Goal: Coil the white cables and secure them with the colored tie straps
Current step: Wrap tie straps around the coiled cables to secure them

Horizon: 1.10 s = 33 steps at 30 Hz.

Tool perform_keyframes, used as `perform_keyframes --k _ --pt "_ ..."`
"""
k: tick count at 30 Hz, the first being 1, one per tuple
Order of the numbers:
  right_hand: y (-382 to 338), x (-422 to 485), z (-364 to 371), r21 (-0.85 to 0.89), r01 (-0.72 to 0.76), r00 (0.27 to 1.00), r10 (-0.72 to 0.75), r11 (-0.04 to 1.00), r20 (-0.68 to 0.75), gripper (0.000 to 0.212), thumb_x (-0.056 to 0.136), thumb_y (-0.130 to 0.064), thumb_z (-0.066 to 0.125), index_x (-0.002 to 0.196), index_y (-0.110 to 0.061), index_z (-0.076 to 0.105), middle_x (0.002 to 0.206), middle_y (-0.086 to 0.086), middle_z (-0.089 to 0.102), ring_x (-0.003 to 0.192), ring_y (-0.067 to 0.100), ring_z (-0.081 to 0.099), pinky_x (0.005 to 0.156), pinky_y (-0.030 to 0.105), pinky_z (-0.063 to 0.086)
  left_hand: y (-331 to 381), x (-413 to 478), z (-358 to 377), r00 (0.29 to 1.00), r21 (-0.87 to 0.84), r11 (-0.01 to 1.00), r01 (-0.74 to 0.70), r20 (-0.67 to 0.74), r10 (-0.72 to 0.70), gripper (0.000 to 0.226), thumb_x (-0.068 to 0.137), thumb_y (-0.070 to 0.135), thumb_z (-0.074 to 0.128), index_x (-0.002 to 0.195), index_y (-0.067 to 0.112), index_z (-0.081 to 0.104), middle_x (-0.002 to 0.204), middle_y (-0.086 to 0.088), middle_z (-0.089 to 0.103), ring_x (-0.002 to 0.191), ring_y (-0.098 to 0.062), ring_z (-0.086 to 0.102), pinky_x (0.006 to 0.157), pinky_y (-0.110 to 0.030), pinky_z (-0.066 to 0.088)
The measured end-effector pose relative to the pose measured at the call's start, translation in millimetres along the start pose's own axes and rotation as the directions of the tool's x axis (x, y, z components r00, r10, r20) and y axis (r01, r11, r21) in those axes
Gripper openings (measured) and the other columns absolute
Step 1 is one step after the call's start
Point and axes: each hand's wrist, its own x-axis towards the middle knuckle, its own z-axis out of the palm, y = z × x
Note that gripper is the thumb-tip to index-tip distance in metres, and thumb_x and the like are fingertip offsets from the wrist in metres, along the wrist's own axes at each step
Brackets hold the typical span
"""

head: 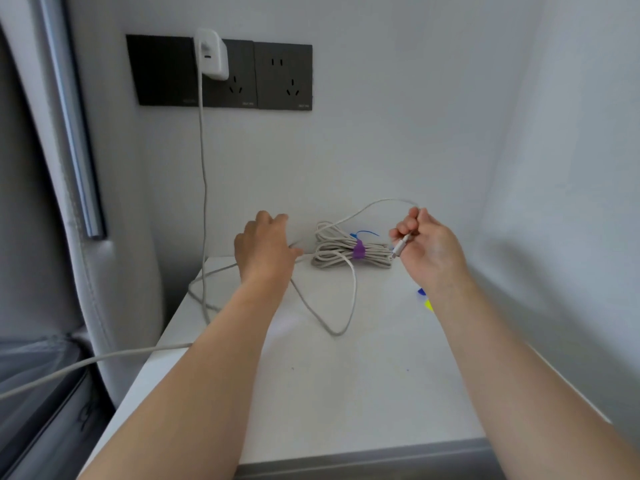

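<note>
A coiled bundle of white cable [349,252] lies at the back of the white table [346,393], bound by a purple tie strap [359,250]. A blue strap [367,233] peeks out behind it. Loose white cable [341,306] loops forward from the bundle. My right hand [427,247] pinches the cable's plug end [401,247], the cable arching up and over from the bundle. My left hand [265,247] hovers left of the bundle, fingers loosely spread, right by another strand of cable; whether it holds that strand cannot be seen. Blue and yellow straps [426,299] show beside my right wrist.
A white charger [213,53] sits in dark wall sockets [284,76]; its cable [202,185] drops to the table's left edge. Another cable [104,358] trails off the left side. White walls close in behind and to the right. A grey padded surface stands at left.
</note>
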Motion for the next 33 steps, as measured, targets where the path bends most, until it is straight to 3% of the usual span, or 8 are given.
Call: perform_keyframes --k 5,8,12,16,21,26,31,33 --pt "8.5 -1.3 1.4 -0.228 -0.036 0.999 0.041 0.973 0.016 0.029 0.101 -0.008 0.034 0.078 -0.007 0.052 0.046 -0.002 0.052 0.051 0.013 0.045 0.058 0.026 0.041 12.4 -4.7 -0.5 0.996 -0.600 0.796 0.082 0.087 -0.037 0.028 0.080 0.015 0.070 0.107 0.019 0.064 0.073 0.002 0.060 0.071 -0.020 0.065 0.073 -0.028 0.049" --pt "9.4 -2.5 0.3 -0.286 -0.067 0.997 0.072 0.956 0.007 0.027 0.100 -0.006 0.036 0.080 -0.008 0.053 0.064 0.004 0.058 0.059 0.014 0.054 0.055 0.023 0.046 23.2 -7.5 -0.4 0.994 -0.772 0.630 0.088 0.106 -0.008 0.012 0.085 0.008 0.065 0.096 0.013 0.067 0.059 0.001 0.053 0.042 -0.005 0.053 0.054 -0.020 0.048" --pt "8.5 -0.1 -4.7 -0.443 -0.002 1.000 -0.001 0.897 -0.005 0.024 0.097 -0.005 0.043 0.081 -0.011 0.059 0.073 -0.002 0.053 0.063 0.009 0.044 0.057 0.021 0.036 24.1 -10.2 3.4 0.994 -0.764 0.645 0.012 0.080 0.076 0.015 0.090 0.005 0.056 0.092 0.007 0.071 0.050 0.010 0.051 0.036 0.001 0.042 0.046 -0.012 0.034" --pt "10.5 0.6 -5.3 -0.389 -0.026 1.000 0.018 0.921 -0.024 0.023 0.097 -0.003 0.043 0.081 -0.007 0.059 0.064 0.001 0.045 0.054 0.010 0.039 0.053 0.021 0.038 30.3 -14.8 2.1 0.969 -0.779 0.627 -0.003 0.152 0.193 0.017 0.090 0.000 0.054 0.090 0.006 0.069 0.038 0.019 0.049 0.039 0.005 0.044 0.046 -0.006 0.030" --pt "13.6 -1.0 -2.7 -0.388 -0.014 1.000 0.005 0.922 -0.024 0.027 0.099 -0.002 0.038 0.079 -0.006 0.056 0.064 0.004 0.043 0.053 0.011 0.042 0.050 0.021 0.041 31.0 -16.8 1.6 0.918 -0.789 0.612 0.063 0.286 0.275 0.012 0.090 0.018 0.061 0.088 0.023 0.071 0.039 0.011 0.033 0.040 -0.004 0.027 0.043 -0.019 0.023" --pt "17.3 -2.2 -0.2 -0.426 -0.010 1.000 0.015 0.905 0.009 0.030 0.099 0.000 0.035 0.077 -0.006 0.055 0.063 0.005 0.044 0.052 0.010 0.044 0.052 0.021 0.046 34.5 -20.1 5.7 0.887 -0.774 0.632 0.040 0.319 0.334 0.029 0.094 0.024 0.055 0.081 -0.002 0.062 0.044 0.010 0.027 0.040 -0.007 0.024 0.042 -0.020 0.021" --pt "17.4 -3.2 -0.1 -0.445 -0.014 0.998 0.040 0.895 0.049 0.029 0.098 0.000 0.036 0.077 -0.006 0.056 0.063 0.004 0.046 0.048 0.008 0.047 0.050 0.020 0.047 35.5 -20.7 8.4 0.893 -0.778 0.628 0.010 0.289 0.344 0.035 0.094 0.025 0.053 0.080 -0.005 0.059 0.040 0.012 0.028 0.042 -0.007 0.026 0.044 -0.022 0.023" --pt "15.9 -4.1 0.0 -0.453 -0.018 0.996 0.053 0.891 0.065 0.029 0.098 0.000 0.037 0.077 -0.006 0.056 0.063 0.004 0.047 0.046 0.007 0.048 0.048 0.020 0.046 36.1 -21.0 6.9 0.900 -0.786 0.618 0.002 0.271 0.342 0.028 0.095 0.026 0.052 0.077 0.007 0.064 0.041 0.012 0.029 0.041 -0.006 0.027 0.043 -0.021 0.024"
